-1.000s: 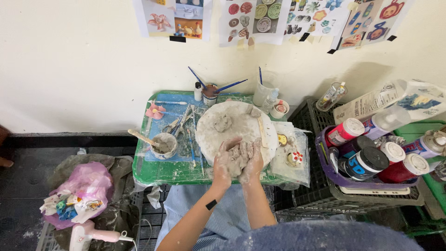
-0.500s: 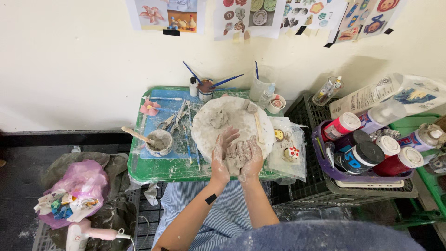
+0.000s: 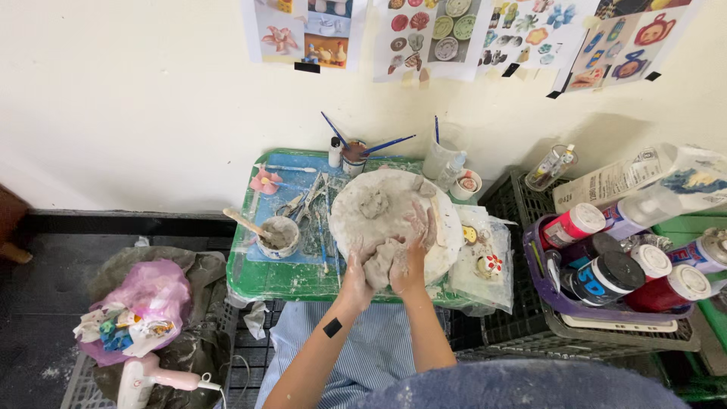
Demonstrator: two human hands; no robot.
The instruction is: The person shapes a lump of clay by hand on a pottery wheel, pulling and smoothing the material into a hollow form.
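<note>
Both my hands press on one grey lump of clay (image 3: 382, 261) at the near edge of a round white board (image 3: 447, 227). My left hand (image 3: 356, 274) cups the lump's left side. My right hand (image 3: 413, 261) lies over its right side, fingers stretched up the board. Both hands are smeared with clay. A smaller clay piece (image 3: 373, 203) sits further up the board. The board rests on a green tray (image 3: 261, 276) with a blue mat.
Left of the board stand a small bowl of slip with a stick (image 3: 276, 233), metal tools (image 3: 307, 203) and a pink clay flower (image 3: 265, 182). A cup of brushes (image 3: 354, 155) stands behind. Paint bottles (image 3: 621, 261) fill a crate at right. A pink bag (image 3: 144, 299) and hairdryer (image 3: 155, 375) lie at left.
My hands stay on the clay lump and have kneaded it; my right fingers now reach further up the board. The view has shifted slightly.
</note>
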